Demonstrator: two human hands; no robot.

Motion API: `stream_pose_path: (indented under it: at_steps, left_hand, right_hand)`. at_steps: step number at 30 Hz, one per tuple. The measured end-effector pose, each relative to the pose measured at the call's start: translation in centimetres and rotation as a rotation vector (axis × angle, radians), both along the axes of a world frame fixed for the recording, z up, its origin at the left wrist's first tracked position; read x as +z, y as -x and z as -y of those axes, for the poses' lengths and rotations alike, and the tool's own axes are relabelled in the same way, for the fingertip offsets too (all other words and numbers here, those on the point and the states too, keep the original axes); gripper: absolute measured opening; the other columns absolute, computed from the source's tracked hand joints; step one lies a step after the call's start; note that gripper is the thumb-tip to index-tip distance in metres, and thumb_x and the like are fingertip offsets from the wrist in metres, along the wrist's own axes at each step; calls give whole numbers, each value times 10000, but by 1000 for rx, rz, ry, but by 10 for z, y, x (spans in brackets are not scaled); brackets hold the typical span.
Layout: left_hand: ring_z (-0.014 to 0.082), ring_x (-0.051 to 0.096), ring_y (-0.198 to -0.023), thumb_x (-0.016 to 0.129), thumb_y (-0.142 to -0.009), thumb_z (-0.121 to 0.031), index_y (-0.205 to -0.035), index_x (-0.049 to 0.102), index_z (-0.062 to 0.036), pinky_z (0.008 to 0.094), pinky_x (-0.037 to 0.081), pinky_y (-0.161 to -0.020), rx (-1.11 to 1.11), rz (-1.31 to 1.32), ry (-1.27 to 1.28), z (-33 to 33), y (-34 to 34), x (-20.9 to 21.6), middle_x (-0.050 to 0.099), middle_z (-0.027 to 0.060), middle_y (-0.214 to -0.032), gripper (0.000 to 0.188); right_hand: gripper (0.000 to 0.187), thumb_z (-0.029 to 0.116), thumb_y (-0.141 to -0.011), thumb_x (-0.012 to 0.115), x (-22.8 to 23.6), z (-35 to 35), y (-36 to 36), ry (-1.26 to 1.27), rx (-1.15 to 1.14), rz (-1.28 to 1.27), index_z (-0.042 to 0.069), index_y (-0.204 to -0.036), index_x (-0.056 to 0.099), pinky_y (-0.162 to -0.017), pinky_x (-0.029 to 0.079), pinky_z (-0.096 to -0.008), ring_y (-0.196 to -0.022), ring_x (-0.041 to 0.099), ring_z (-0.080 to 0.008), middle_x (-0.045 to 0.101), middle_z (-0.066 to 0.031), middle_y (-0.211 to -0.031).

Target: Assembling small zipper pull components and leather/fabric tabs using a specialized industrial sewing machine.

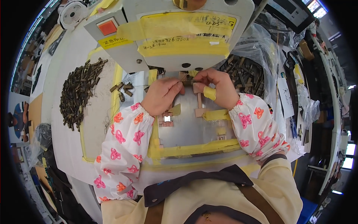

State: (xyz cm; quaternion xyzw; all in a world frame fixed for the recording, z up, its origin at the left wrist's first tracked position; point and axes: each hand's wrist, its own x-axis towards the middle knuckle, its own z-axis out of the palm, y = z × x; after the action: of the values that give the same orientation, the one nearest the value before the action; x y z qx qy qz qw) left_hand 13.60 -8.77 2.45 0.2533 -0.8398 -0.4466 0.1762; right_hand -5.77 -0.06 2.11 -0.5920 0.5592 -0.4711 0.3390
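My left hand and my right hand meet under the front of a grey machine head, above a metal plate. Both hands are closed in a pinch at a small dark brown block, which the fingers partly cover. Yellow tape wraps my right thumb. Copper-coloured strips lie on the plate just below the right fingertips, and a small copper-coloured stepped piece lies below the left hand. Left of my left hand are several loose brown blocks with thin wires.
A large heap of small brown blocks covers part of the table on the left. Longer dark pieces fill a clear plastic bag at right. A red button is on the machine. Yellow tape edges the plate; a white fan stands far left.
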Motion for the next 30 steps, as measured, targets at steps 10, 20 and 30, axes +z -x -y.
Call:
stream_pose_path:
  at_steps: [10, 20, 30]
  left_hand:
    - [165, 530, -502, 448, -895, -192, -766, 585, -11, 303, 415, -511, 61, -29, -13, -9, -4, -6, 512, 75, -599, 261]
    - [353, 547, -686, 534, -853, -193, -825, 572, -41, 438, 430, -597, 44, -171, 335, -1, 0, -25, 572, 151, -703, 159]
    - [297, 575, -663, 548, -831, -136, -901, 617, -87, 392, 420, -643, 155, -173, 550, -3, 2, -27, 589, 109, -685, 110]
  right_hand:
    - [166, 67, -759, 676, -1, -8, 0, 324, 118, -335, -10, -902, 637, -650, 495, -297, -718, 629, -216, 632, -119, -845]
    - [139, 75, -829, 638, 10, 0, 6, -361, 180, 256, -36, -888, 580, -628, 468, -229, -702, 579, -87, 626, -53, -781]
    - [111, 72, -767, 672, 15, -1, 14, -160, 120, -93, -13, -807, 614, -592, 439, -227, -637, 537, -72, 613, -29, -706]
